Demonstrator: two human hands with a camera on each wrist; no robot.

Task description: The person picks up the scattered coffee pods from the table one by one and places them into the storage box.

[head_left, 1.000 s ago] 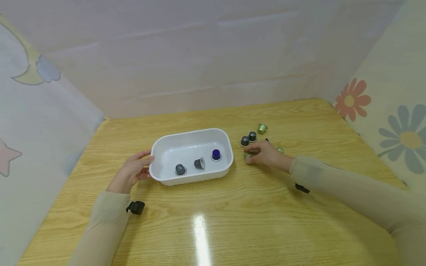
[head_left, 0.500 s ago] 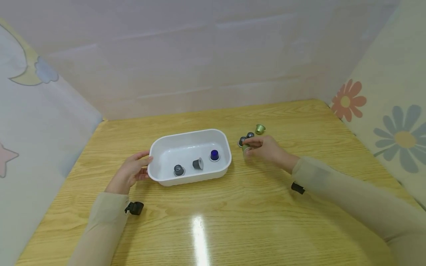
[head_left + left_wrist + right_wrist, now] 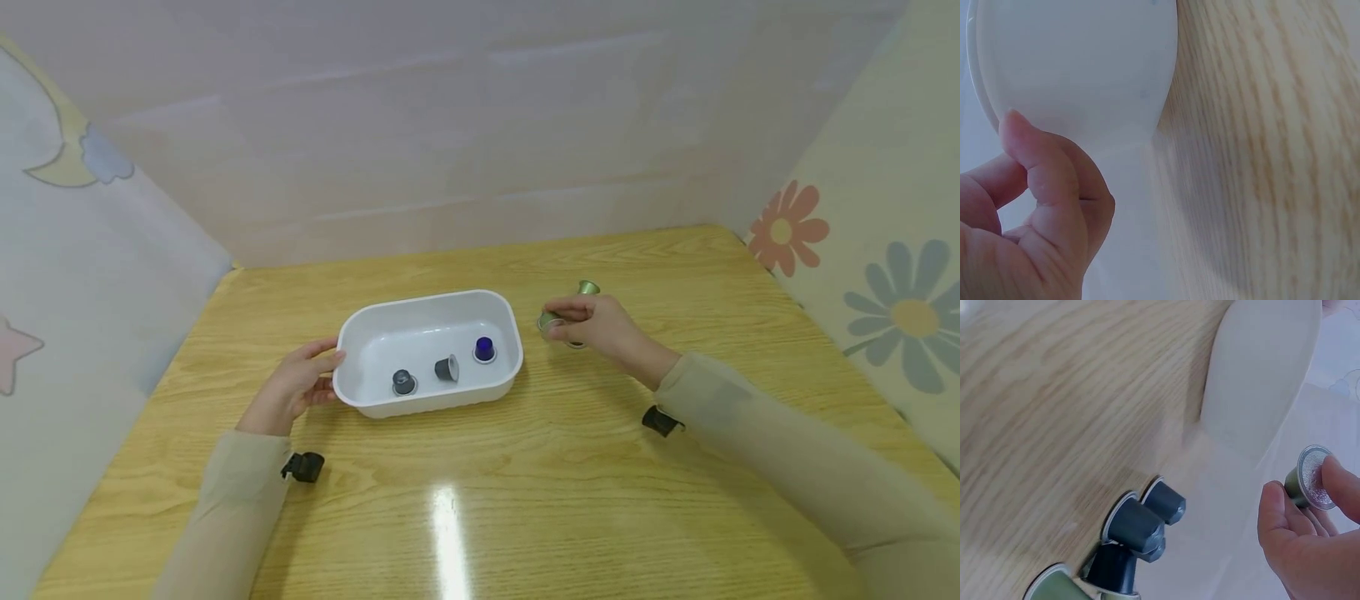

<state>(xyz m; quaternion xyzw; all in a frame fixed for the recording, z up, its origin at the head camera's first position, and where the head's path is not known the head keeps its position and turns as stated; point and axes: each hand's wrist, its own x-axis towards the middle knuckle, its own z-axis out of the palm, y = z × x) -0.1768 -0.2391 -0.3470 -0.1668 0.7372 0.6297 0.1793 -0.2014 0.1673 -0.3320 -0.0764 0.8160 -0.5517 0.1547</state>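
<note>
A white plastic tub [image 3: 427,407] sits on the table, and my left hand [image 3: 291,390] grips its left end, thumb at the rim. Inside stand a dark grey coffee capsule [image 3: 403,382] and a deep blue capsule [image 3: 484,350]; a grey capsule [image 3: 444,369] lies on its side between them. To the right of the tub, my right hand [image 3: 603,329] pinches a green coffee capsule [image 3: 1297,487], held off the table with its foil lid facing the thumb in the right wrist view. Several dark capsules [image 3: 1134,524] stand below that hand, mostly hidden from the head view.
Behind the right hand a light green capsule [image 3: 588,287] stays on the wooden table [image 3: 375,517]. Another green capsule [image 3: 1057,586] shows at the bottom of the right wrist view. Printed cloth walls [image 3: 480,167] border the table at the back and sides.
My right hand has lifted the green capsule off the table and moved it slightly away from me and to the left. My left hand and the tub have stayed put.
</note>
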